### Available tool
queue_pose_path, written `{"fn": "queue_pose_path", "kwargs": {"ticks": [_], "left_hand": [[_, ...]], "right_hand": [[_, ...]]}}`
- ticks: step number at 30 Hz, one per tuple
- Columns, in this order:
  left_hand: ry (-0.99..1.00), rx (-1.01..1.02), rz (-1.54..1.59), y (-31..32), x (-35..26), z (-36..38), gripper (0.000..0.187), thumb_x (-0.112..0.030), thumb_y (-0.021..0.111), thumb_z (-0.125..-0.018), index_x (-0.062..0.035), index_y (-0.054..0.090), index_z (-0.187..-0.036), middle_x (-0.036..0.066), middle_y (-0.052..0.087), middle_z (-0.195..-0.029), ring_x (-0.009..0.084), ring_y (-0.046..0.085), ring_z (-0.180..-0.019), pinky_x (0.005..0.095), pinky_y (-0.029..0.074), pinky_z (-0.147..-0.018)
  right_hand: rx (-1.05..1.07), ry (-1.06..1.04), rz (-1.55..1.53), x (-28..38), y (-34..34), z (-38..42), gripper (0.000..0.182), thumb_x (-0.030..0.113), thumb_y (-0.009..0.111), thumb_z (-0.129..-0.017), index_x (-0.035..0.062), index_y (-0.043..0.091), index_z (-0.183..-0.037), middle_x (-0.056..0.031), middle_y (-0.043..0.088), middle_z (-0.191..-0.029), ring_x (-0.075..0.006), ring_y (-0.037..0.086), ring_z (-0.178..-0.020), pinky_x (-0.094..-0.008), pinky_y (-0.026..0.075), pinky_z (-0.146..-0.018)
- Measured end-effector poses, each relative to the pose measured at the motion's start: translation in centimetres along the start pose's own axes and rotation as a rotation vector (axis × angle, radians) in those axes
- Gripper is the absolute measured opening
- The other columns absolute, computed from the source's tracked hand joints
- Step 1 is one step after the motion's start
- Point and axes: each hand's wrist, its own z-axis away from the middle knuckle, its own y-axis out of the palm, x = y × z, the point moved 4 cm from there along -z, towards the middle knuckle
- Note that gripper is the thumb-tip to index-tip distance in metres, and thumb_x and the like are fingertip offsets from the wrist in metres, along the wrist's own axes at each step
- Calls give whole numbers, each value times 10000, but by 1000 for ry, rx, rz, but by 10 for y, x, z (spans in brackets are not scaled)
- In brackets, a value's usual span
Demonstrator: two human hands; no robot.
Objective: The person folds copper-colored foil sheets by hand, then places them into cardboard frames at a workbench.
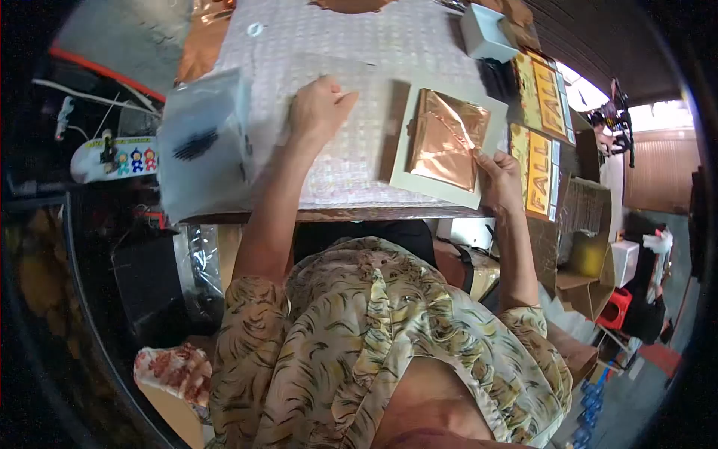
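A shiny copper-coloured packet lies on a pale square board at the right of the table. My right hand pinches the packet's lower right edge between thumb and fingers, over the board's edge. My left hand is above the middle of the table, its fingers curled in; whether it holds anything small is hidden. Under and beyond it a faint transparent sheet seems to lie on the patterned tabletop. To its left sits a stack of clear plastic bags with a dark print.
Yellow "FALL" packages line the table's right edge, below a white box. A white round piece lies at the far left. Copper foil hangs beyond it. An open cardboard box stands at the right.
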Motion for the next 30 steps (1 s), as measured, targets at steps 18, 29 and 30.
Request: {"fn": "queue_pose_path", "kwargs": {"ticks": [18,29,30], "left_hand": [[6,91,145,-7,-28,41,242,-169,803,-826,-14,680,-967,154,712,-833,304,717,-757,406,563,-694],[1,38,332,0,-22,50,67,-65,744,-840,-13,708,-862,142,728,-764,294,721,-680,383,567,-651],[41,9,290,0,-24,52,71,-63,746,-840,-10,707,-868,141,723,-760,298,719,-682,389,563,-648]], "right_hand": [[254,237,73,1,22,-45,130,55,721,-960,-55,754,-1022,-119,775,-982,-137,704,-833,-267,560,-771],[255,284,214,-8,12,-49,140,25,694,-974,-60,749,-1072,-120,768,-1021,-139,702,-878,-273,559,-808],[253,286,211,-10,9,-52,140,25,694,-974,-60,749,-1072,-120,768,-1021,-139,702,-878,-273,559,-808]]}}
